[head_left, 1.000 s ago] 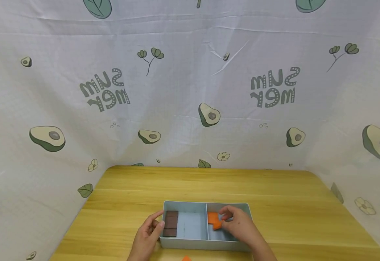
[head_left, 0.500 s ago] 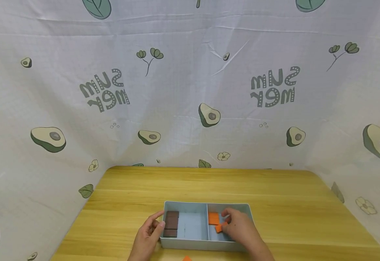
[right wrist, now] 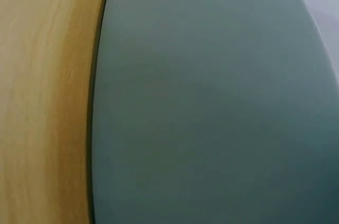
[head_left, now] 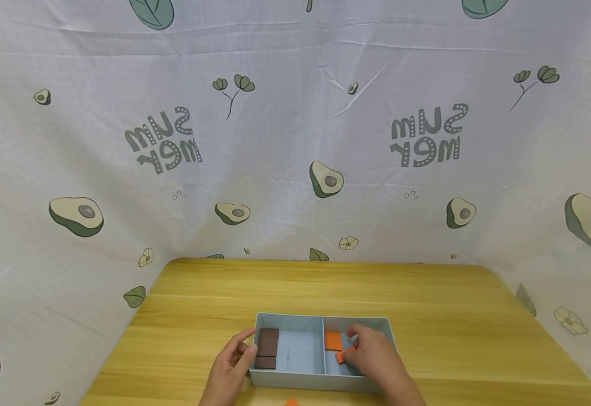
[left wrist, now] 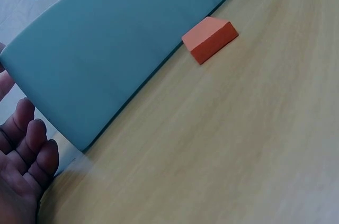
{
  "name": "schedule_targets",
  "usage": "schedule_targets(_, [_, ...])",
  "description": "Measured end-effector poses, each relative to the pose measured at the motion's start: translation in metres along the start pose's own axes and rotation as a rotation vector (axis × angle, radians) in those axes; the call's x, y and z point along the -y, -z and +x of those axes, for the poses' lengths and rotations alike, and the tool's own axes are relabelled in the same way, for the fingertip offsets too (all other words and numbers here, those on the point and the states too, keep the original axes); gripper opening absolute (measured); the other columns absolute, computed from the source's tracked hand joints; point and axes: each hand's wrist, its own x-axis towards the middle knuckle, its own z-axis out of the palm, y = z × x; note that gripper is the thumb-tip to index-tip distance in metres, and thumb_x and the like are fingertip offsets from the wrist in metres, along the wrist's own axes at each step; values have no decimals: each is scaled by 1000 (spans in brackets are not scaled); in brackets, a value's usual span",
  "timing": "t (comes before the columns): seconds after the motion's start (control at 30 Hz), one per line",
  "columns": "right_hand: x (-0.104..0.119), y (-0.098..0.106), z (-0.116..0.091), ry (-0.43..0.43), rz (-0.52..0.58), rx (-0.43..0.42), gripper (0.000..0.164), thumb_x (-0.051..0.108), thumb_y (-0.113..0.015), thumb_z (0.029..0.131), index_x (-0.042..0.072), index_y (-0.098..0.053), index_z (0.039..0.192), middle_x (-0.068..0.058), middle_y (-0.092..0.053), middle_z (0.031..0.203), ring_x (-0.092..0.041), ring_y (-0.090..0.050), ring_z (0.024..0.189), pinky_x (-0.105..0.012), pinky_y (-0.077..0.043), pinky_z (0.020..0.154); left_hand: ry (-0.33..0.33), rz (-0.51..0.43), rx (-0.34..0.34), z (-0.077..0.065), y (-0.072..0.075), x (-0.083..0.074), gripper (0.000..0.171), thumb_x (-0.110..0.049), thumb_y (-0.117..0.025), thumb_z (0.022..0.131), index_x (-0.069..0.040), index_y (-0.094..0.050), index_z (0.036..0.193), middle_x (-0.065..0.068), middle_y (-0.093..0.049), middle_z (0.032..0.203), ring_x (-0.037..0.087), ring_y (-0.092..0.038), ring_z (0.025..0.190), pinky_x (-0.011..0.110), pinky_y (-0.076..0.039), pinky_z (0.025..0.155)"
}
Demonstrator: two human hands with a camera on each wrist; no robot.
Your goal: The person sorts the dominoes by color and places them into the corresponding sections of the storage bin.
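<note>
A light blue two-compartment box (head_left: 299, 381) lies lengthwise on the table. In the head view my left hand (head_left: 227, 366) holds its left end, thumb tip over the rim; the left wrist view shows curled fingers (left wrist: 43, 161) beside the end wall. My right hand (head_left: 376, 355) reaches into the right compartment and pinches a small orange block (head_left: 341, 356), partly hidden by the fingertips. Left of it, a flat orange piece (head_left: 333, 340) lies against the divider (head_left: 323, 355). Dark brown blocks (head_left: 267, 341) line the left compartment's left wall. The right wrist view shows only box wall and table.
Another orange block (left wrist: 211, 38) lies on the wooden table (head_left: 427, 304), close to the box's front wall. A white cloth (head_left: 285, 141) printed with avocados hangs behind the table and along both sides.
Inside the right compartment, the right hand and the small orange block have shifted slightly right and away from the flat orange piece. The left hand stays at the box's left end.
</note>
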Motion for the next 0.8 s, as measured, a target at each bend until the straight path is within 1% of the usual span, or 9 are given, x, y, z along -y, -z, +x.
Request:
schedule_targets(0.13, [-1,1,0,10,-31,0,35,13,-84,76,7,-69,107,-2,-62,81,-18,-53,71,-35,-46,63,1,-2,-1,0,-1,0,41,-30,-65,101,-15,-62,138,1,-57,91,6,-49,70,22,-43,65])
schedule_targets(0.2, [-1,2,1,7,-25,11,35,12,-84,76,6,-69,107,-2,-63,81,-18,-53,71,-35,-46,63,-1,0,-3,1,-1,0,41,-30,-65,101,-15,-62,138,1,-57,91,6,-48,70,22,-43,65])
schedule_targets(0.33, [-3,5,1,-8,40,39,36,12,-86,77,7,-69,109,-2,-64,84,-17,-55,72,-35,-48,64,-7,1,-1,1,-1,0,41,-30,-65,101,-15,-62,138,0,-56,91,6,-48,70,22,-43,65])
schedule_targets(0.43, [-3,6,1,6,106,58,34,10,-85,78,8,-69,107,-1,-66,83,-16,-57,73,-34,-49,65,-9,2,2,0,-1,0,40,-30,-65,101,-15,-62,138,0,-56,91,6,-48,70,22,-43,65])
schedule_targets(0.57, [-2,7,1,17,146,93,31,4,-83,79,9,-70,106,0,-66,82,-16,-57,73,-32,-48,64,-10,1,-6,0,-1,-1,39,-31,-65,101,-16,-62,137,1,-56,91,6,-49,70,22,-43,65])
schedule_targets(0.67, [-2,7,0,21,144,113,33,0,-82,77,10,-69,107,-1,-63,83,-18,-55,72,-33,-46,63,-11,1,-9,0,-1,-1,40,-31,-65,100,-16,-63,137,1,-56,91,6,-49,71,22,-43,65])
schedule_targets(0.8, [-3,7,0,65,103,123,40,-3,-82,74,12,-70,108,-1,-60,85,-19,-51,74,-34,-44,65,-6,8,-5,0,-1,-1,41,-33,-65,100,-16,-62,138,1,-56,92,6,-50,71,22,-43,65])
